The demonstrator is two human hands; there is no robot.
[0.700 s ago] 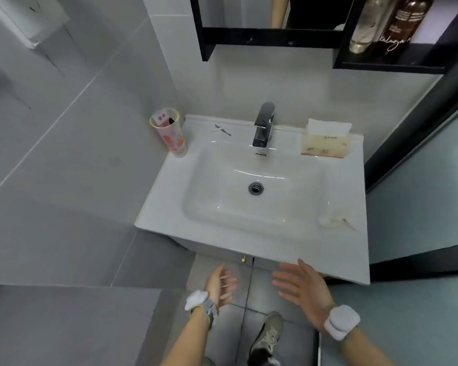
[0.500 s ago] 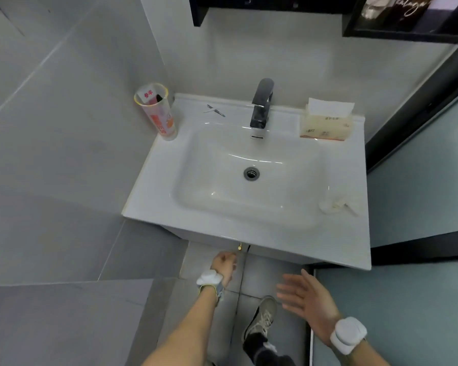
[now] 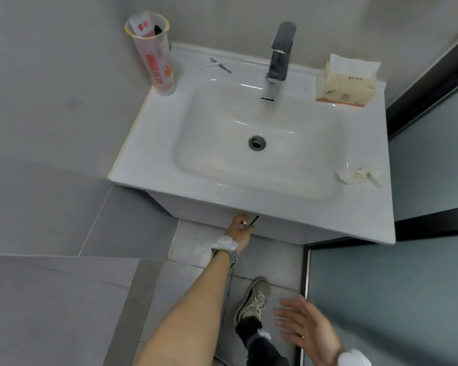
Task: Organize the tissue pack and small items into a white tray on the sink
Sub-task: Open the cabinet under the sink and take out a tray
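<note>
The left hand (image 3: 239,231) reaches to the front of the white cabinet (image 3: 196,207) under the white ceramic sink (image 3: 154,154), its fingers closed around a small brass knob (image 3: 245,222) at the door seam; the right hand (image 3: 306,327) hangs low at about 5 o'clock in the view, fingers spread and holding nothing. No white tray shows anywhere, so the likely step is opening the cabinet to fetch one. The yellow-and-white plastic tissue pack (image 3: 345,85) stands at the sink's back right corner, toward 1 o'clock from the left hand and well apart from it, its long axis running along the back wall. The right hand lies on the pack's side. A crumpled white wrapper (image 3: 360,175) lies on the right rim, a thin metal clip-like item (image 3: 220,66) at 11 o'clock near the clear printed plastic cup (image 3: 155,54), left of the chrome faucet (image 3: 279,52). The room is grey-tiled, with a frosted glass door (image 3: 421,286) on the right.
</note>
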